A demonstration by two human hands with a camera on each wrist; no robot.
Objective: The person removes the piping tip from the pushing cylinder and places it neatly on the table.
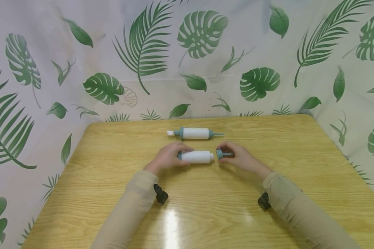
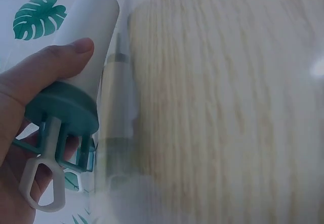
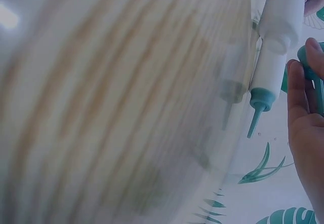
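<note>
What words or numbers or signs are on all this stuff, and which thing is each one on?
There are none I can read.
White tube in the left hand: no writing shows.
Tube lying behind it: none shows.
Green tip in the right hand: none shows.
Wall: printed leaves and a shell, no words.
Black wrist pieces: too small to tell.

Two white barrels (image 1: 195,133) (image 1: 197,157), two teal nozzles (image 1: 211,134) (image 1: 219,154) (one detached), two grips (image 1: 171,154) (image 1: 239,157), two beige sleeves (image 1: 124,207) (image 1: 299,207), two black wrist-worn devices (image 1: 161,195) (image 1: 263,201), one wood-grain tabletop (image 1: 208,218)
</note>
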